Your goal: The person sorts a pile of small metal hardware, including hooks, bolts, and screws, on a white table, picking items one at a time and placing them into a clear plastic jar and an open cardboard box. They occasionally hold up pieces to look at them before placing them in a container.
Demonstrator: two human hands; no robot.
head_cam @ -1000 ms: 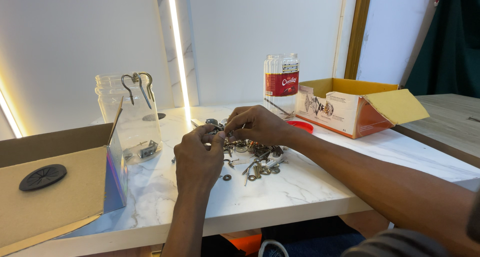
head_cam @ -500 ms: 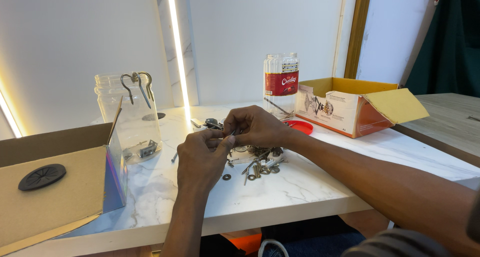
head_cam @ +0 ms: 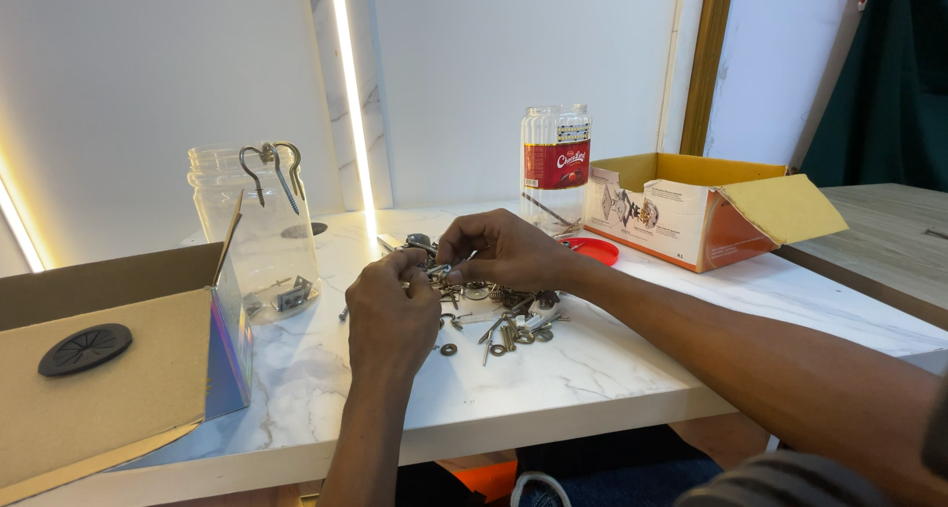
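Note:
My left hand (head_cam: 391,308) and my right hand (head_cam: 502,249) meet over the white marble table (head_cam: 553,379), fingertips pinched together on a small metal fastener (head_cam: 437,269). Just below and to the right lies a pile of screws, nuts and washers (head_cam: 504,314). A single washer (head_cam: 449,349) rests apart from the pile, close to my left wrist. What exactly sits between the fingertips is too small to tell beyond a bit of metal hardware.
A clear glass jar (head_cam: 259,233) with two hooks on its rim stands left. An open cardboard box (head_cam: 109,359) holding a black disc sits at the near left. A labelled jar (head_cam: 556,166), a red lid (head_cam: 592,251) and an open yellow box (head_cam: 706,206) stand at the right.
Both hands lifted slightly from the pile and drew together, fingertips now pinching a small metal piece between them. The pile and containers stayed put.

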